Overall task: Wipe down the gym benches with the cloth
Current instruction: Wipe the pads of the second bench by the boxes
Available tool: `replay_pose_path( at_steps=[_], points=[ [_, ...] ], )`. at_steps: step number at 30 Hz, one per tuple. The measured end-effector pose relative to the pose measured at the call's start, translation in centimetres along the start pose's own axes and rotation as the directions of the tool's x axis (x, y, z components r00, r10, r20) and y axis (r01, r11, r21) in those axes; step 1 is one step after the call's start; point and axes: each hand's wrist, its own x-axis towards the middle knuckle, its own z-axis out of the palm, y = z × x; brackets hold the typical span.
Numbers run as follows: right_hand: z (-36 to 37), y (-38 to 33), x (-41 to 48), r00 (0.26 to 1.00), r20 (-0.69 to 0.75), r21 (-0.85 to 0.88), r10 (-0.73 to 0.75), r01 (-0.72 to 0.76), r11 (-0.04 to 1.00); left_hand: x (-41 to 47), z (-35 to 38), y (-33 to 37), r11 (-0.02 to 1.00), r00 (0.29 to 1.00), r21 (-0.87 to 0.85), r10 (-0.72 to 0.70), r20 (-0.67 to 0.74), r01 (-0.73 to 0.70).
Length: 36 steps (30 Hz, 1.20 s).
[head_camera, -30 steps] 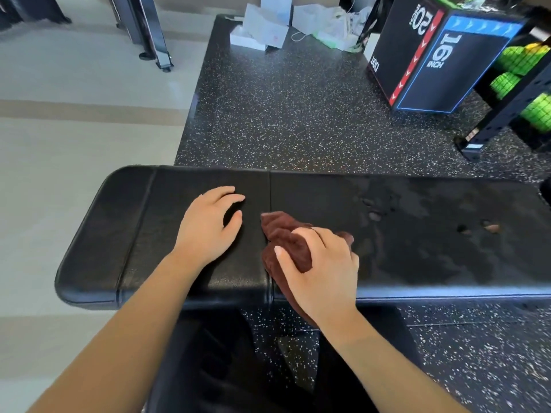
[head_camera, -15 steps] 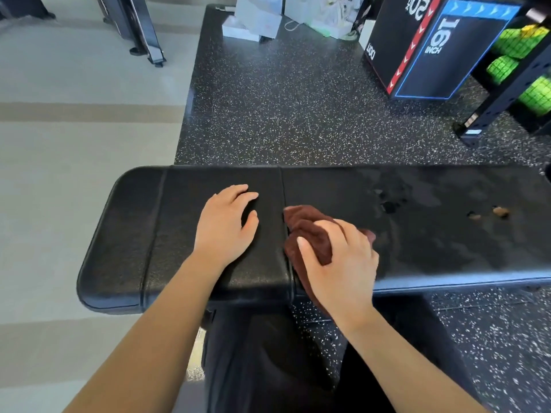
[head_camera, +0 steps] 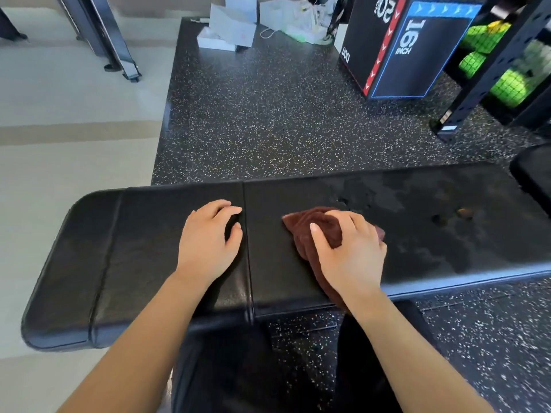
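Black padded bench surface (head_camera: 149,263) runs from 9 to 3 o'clock. Left hand (head_camera: 208,245) lies flat, grip released, just left of the seam. Right hand (head_camera: 348,254) presses the brown cloth (head_camera: 310,228), grip clenched on it, right of the seam. Marks show toward 2 o'clock.

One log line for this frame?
phase: wiping | right hand: pressing cloth on bench | left hand: flat on bench, empty

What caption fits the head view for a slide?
Right hand presses a brown cloth on the black bench; left hand rests flat beside it.
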Motion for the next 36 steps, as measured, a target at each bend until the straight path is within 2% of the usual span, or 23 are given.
replay_pose_path(
  at_steps=[6, 10, 15, 23, 30, 36],
  points=[
    [1.7, 0.0, 7.6, 0.994, 0.106, -0.010, -0.005, 0.006, 1.000, 1.8, 3.7, 5.1, 0.998, 0.994, 0.048, 0.030, 0.100, -0.035],
    [1.2, 0.1, 7.7, 0.987, 0.152, 0.033, -0.042, 0.037, 0.999, 1.6, 4.5, 5.2, 0.995, 0.994, 0.101, -0.007, 0.108, -0.004],
    [0.3, 1.5, 4.2, 0.990, 0.105, 0.026, -0.093, 0.090, 0.996, 1.9, 4.5, 5.3, 0.993, 0.997, 0.118, -0.009, 0.072, 0.000],
    [2.6, -0.6, 8.8, 0.990, 0.134, 0.012, -0.032, 0.031, 0.999, 2.1, 4.6, 5.3, 0.990, 0.997, 0.141, -0.023, 0.079, 0.011],
    [1.8, 0.0, 6.7, 0.988, 0.137, 0.010, -0.071, 0.070, 0.998, 3.1, 4.0, 4.6, 0.987, 0.991, 0.160, 0.013, 0.132, -0.034],
    [3.9, -3.3, 9.3, 0.990, 0.137, 0.001, -0.026, 0.026, 1.000, 4.5, 4.0, 3.2, 0.992, 0.996, 0.123, 0.000, 0.084, -0.010]
  ],
)
